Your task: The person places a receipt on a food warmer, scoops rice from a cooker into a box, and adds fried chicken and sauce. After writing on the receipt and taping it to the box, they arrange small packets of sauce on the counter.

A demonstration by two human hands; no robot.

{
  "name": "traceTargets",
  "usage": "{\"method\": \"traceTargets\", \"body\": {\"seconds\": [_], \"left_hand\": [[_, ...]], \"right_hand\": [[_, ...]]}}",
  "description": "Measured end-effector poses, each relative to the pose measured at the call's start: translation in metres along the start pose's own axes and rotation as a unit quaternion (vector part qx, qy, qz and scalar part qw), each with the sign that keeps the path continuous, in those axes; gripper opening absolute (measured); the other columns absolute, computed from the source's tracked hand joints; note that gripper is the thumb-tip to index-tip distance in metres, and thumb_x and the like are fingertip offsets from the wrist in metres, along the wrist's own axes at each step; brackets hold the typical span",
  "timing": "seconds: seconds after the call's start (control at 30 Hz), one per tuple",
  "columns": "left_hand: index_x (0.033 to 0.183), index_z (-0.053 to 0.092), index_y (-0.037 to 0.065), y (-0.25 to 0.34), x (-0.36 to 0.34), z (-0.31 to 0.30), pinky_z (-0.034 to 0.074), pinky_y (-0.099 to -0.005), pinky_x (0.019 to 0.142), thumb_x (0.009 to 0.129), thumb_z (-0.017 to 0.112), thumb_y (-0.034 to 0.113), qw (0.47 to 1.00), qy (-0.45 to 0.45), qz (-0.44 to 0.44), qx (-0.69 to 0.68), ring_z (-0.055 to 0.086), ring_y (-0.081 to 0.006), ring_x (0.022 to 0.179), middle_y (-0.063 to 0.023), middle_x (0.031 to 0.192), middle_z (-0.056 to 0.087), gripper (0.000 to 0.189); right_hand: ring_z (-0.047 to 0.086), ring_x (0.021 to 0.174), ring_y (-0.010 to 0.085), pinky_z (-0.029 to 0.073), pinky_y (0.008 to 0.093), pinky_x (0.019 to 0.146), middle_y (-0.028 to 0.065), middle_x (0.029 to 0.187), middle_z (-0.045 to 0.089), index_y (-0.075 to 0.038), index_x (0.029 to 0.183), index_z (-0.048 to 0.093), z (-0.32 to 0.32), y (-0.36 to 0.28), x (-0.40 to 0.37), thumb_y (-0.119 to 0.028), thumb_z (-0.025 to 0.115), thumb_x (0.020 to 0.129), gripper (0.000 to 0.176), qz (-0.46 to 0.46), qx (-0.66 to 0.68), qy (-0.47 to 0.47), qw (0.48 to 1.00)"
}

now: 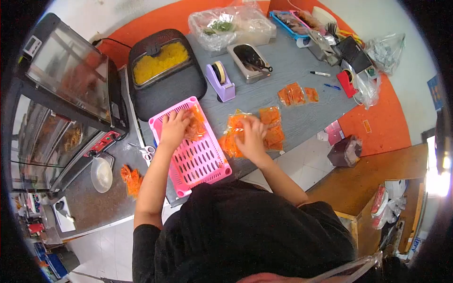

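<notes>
My left hand (174, 127) rests over the upper part of a pink slotted plastic basket (200, 158), fingers spread beside clear packets of orange food (196, 126) lying on it. To the right, my right hand (253, 137) reaches onto a pile of similar flat orange packets (272, 127) on the grey table. Its thumb stands apart from the bent fingers, and the fingertips touch the packets. Whether it pinches one is hard to make out. Further right lies a smaller group of orange packets (295, 94).
A purple tape dispenser (222, 84) and a metal container (250, 63) stand behind the basket. Left are a black pan with yellow food (161, 63), a glass display case (68, 75), scissors (147, 152) and a bowl (101, 174). A red tape dispenser (347, 82) sits at the right.
</notes>
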State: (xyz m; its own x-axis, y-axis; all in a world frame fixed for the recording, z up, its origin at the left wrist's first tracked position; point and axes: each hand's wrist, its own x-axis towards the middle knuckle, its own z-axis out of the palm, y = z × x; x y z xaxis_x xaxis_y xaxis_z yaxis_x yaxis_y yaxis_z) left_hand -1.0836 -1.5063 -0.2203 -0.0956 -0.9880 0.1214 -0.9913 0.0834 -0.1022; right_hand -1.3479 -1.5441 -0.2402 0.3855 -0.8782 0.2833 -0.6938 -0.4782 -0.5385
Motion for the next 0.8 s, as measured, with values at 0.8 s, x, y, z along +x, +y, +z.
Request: {"method": "traceTargets", "body": {"seconds": [0.8], "left_hand": [[0.094, 0.056, 0.013, 0.047, -0.038, -0.137, 0.02, -0.0447, 0.094, 0.075, 0.062, 0.017, 0.959, 0.252, -0.082, -0.098, 0.049, -0.018, 0.1, -0.0003, 0.102, 0.057, 0.02]], "right_hand": [[0.059, 0.085, 0.0129, 0.047, 0.0268, 0.077, 0.0059, 0.092, 0.062, -0.001, 0.094, 0.058, -0.02, -0.017, 0.029, -0.007, 0.057, 0.084, 0.012, -0.031, 0.555, -0.238, 0.796]]}}
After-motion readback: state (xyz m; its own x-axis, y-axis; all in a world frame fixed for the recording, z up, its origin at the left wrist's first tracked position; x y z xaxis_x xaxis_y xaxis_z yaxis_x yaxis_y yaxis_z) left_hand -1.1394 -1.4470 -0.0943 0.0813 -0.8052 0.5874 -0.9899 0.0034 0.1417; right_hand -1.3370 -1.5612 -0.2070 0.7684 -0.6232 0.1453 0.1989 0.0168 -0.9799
